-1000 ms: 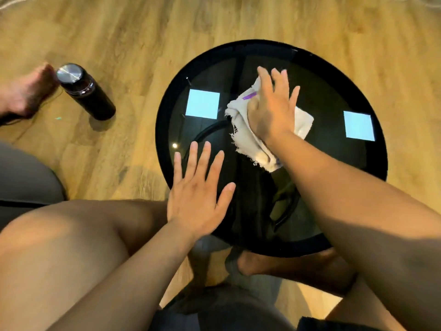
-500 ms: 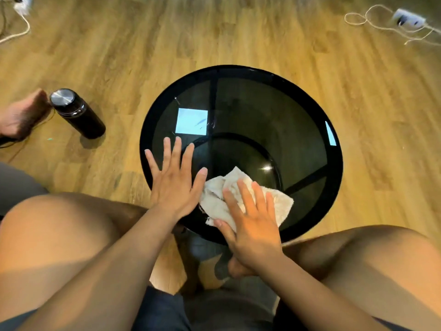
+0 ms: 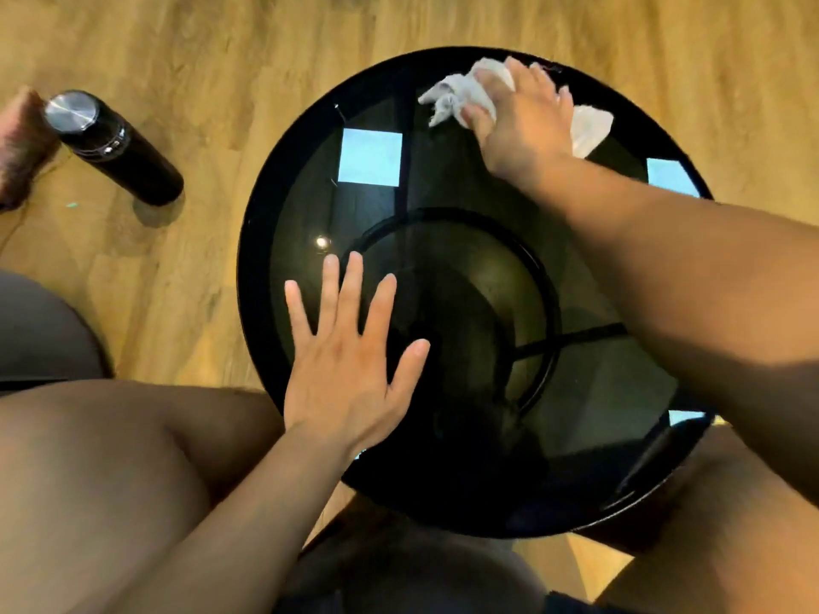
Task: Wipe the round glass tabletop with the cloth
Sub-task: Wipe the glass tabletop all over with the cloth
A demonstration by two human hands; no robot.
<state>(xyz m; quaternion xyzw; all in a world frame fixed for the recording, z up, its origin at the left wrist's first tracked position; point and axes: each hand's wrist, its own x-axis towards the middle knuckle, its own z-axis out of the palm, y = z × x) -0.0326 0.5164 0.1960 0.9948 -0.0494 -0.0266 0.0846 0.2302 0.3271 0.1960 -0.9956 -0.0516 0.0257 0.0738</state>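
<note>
Head view: right hand [image 3: 523, 126] presses the bunched cloth [image 3: 447, 97], fingers flat, at the far rim of the glass tabletop [image 3: 443, 268], left hand [image 3: 345, 374] lies open on near glass — pushed further the cloth could slip off the edge, & the bare palm prob. leaves smears.

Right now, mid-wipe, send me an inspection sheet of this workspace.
Surface: round glass tabletop, dark, reflecting bright squares.
Job's things: white cloth bunched at the far rim.
Clutter: black bottle on the floor, left of the table.
Hands: right hand presses the cloth; left hand flat on the near glass, fingers spread.
Cables: nothing seen.
Surroundings: wooden floor, the person's knees, a bare foot beside the bottle.
</note>
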